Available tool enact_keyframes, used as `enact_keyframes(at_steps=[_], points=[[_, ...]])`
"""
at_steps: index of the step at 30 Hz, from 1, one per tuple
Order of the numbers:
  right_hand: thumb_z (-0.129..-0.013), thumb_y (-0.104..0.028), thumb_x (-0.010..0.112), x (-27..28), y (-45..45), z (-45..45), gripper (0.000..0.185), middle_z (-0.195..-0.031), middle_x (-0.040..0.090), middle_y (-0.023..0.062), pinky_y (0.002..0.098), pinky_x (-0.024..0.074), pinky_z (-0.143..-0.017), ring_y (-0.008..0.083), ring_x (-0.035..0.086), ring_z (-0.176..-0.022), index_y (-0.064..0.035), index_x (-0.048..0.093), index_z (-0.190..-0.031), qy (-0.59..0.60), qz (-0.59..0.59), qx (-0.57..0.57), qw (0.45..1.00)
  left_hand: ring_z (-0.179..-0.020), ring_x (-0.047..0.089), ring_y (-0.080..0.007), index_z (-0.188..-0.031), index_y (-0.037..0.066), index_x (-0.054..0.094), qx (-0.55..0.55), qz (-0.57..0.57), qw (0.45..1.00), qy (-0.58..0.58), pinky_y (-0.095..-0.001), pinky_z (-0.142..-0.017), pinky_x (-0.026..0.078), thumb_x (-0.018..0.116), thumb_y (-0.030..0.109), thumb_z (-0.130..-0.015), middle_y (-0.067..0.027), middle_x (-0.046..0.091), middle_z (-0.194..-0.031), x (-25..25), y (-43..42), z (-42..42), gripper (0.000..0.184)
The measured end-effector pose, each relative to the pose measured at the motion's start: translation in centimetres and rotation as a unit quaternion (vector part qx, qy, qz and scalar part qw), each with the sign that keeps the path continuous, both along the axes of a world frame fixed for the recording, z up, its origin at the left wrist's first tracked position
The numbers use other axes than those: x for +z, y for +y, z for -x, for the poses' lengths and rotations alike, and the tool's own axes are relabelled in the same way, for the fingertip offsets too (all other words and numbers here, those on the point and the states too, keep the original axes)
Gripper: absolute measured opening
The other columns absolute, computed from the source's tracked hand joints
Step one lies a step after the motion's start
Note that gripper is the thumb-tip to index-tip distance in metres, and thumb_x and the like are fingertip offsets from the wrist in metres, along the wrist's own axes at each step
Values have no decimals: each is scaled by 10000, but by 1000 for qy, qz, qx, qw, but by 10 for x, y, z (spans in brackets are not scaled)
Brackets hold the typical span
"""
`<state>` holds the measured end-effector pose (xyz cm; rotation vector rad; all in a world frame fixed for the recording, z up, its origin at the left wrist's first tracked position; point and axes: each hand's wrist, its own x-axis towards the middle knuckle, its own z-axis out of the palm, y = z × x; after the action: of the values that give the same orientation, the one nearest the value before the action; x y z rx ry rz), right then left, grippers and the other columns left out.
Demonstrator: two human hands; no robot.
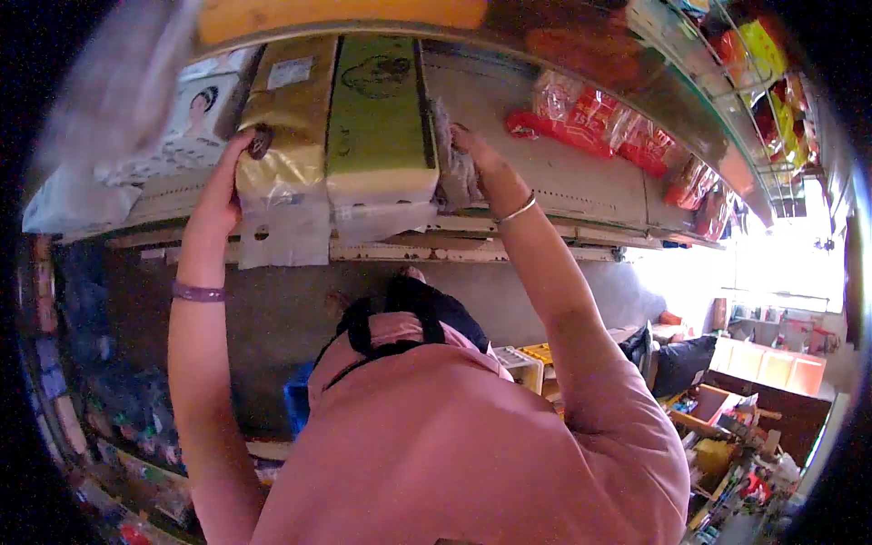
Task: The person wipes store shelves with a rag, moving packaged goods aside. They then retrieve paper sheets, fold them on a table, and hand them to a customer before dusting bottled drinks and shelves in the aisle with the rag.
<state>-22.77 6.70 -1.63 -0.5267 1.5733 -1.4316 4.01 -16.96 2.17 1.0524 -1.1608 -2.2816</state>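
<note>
Two long packages lie side by side on a shelf, a gold plastic-wrapped package (286, 113) and a green package (381, 109) with a pale front end. My left hand (234, 168) grips the left side of the gold package near its front, with a small dark patch at the fingertips that I cannot make out. At the right side of the green package, my right hand (477, 150) is closed on a crumpled grey cloth (456, 163). Some fingers of both hands are hidden.
White packages with a printed figure (195, 118) lie left on the shelf (581, 195). Red packages (590, 118) are further right. A blurred pale shape hangs at upper left. Wire racks stand at upper right, and a blue container (296, 400) and crowded boxes sit lower down.
</note>
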Motion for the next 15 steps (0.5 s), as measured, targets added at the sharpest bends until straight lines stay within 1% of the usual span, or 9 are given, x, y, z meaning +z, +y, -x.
enact_keyframes(at_steps=[2, 4, 5, 6, 8, 9, 11, 12, 15], points=[[-894, -271, 526, -36, 1, 18, 415, -1108, 597, 85, 325, 476, -826, 186, 583, -954, -12, 508, -1219, 77, 20, -2, 997, -1021, 552, -199, -1164, 72, 536, 11, -16, 1000, -25, -340, -886, 445, 679, 407, -765, -57, 566, -1137, 8, 5, 0, 539], [-882, -263, 549, -17, 10, 25, 411, -1099, 600, 95, 317, 460, -850, 188, 575, -969, -1, 518, -1198, 135, 42, 41, 989, -1032, 539, -209, -1199, 69, 512, -5, -55, 998, -34, -360, -876, 438, 672, 441, -762, -58, 559, -1149, 9, 3, -4, 597], [-876, -259, 560, -1, 15, 29, 410, -1095, 602, 99, 312, 452, -862, 189, 571, -977, 5, 523, -1188, 163, 52, 63, 983, -1038, 532, -208, -1213, 64, 504, -2, -13, 998, -57, -356, -878, 431, 669, 454, -762, -60, 554, -1158, 3, -2, -7, 619], [-849, -308, 600, 19, 20, 37, 479, -1090, 599, 108, 306, 413, -916, 184, 537, -1036, 20, 515, -1188, 234, 30, 29, 971, -1044, 526, -207, -1226, 59, 496, 3, 30, 996, -79, -352, -879, 424, 665, 467, -761, -63, 549, -1167, -5, -9, -12, 641], [-831, -318, 617, 13, 23, 66, 529, -1157, 559, 132, 317, 389, -944, 216, 526, -1064, 14, 486, -1222, 320, 15, -136, 938, -1076, 505, -216, -1272, 29, 459, 18, 142, 980, -140, -327, -895, 397, 641, 471, -786, -86, 531, -1202, -1, -2, -14, 682], [-822, -323, 625, 7, 21, 76, 555, -1191, 539, 144, 322, 377, -958, 232, 520, -1078, 10, 471, -1238, 358, 5, -216, 908, -1089, 497, -219, -1275, 18, 453, 23, 227, 960, -166, -324, -910, 386, 635, 465, -794, -95, 526, -1209, 10, 10, -12, 680], [-825, -328, 604, -14, 12, 81, 580, -1263, 470, 176, 352, 397, -945, 276, 521, -1090, -5, 431, -1275, 563, -78, -176, 804, -1115, 482, -223, -1279, -3, 443, 34, 390, 895, -213, -318, -941, 363, 622, 453, -811, -114, 516, -1223, 37, 46, -4, 677], [-827, -330, 593, -27, 5, 80, 592, -1299, 436, 191, 367, 406, -939, 297, 521, -1095, -13, 411, -1293, 654, -116, -150, 732, -1168, 450, -236, -1278, -8, 441, 49, 475, 841, -256, -313, -978, 332, 608, 408, -831, -151, 499, -1240, 52, 67, 2, 633], [-843, -307, 542, -74, -10, 78, 567, -1351, 365, 207, 402, 403, -947, 341, 506, -1117, -42, 379, -1317, 725, -249, 70, 638, -1206, 425, -262, -1261, 11, 462, 18, 682, 699, -215, -344, -1011, 307, 633, 369, -802, -167, 489, -1253, 64, 95, 14, 607]])
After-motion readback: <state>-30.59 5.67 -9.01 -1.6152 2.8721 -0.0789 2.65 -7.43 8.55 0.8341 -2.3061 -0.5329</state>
